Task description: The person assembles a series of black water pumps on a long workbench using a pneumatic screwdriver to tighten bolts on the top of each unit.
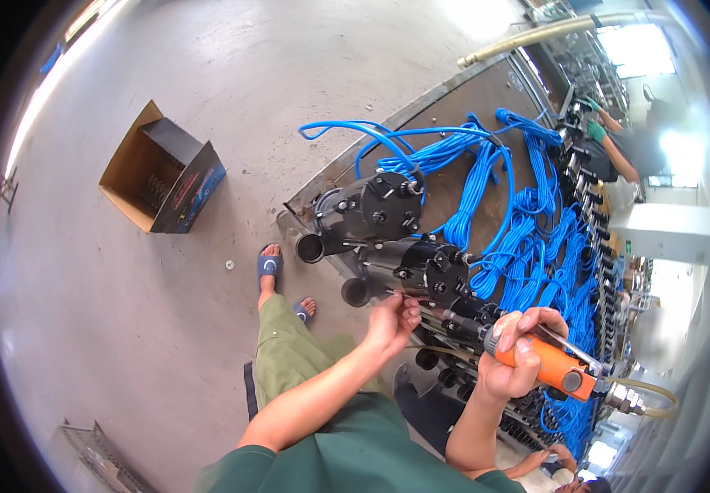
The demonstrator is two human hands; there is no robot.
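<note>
My right hand [515,361] is wrapped round an orange air-powered driver [548,366], whose dark front end points left toward the black pumps. A thin yellowish hose [659,398] leads off its rear fitting. My left hand [393,324] is pinched closed beside the lower edge of a black pump [420,267] lying on its side; what its fingertips hold is too small to make out. Another black pump [371,212], with studs on its end face and a round outlet, lies just beyond. Blue cable [478,197] runs from the pumps in bundled coils.
An open cardboard box [162,177] stands on the floor at left. The metal-edged bench [445,107] carries rows of pumps and cable coils. A person with green gloves [595,130] works at the far right; another person's hand [539,462] shows at the lower right.
</note>
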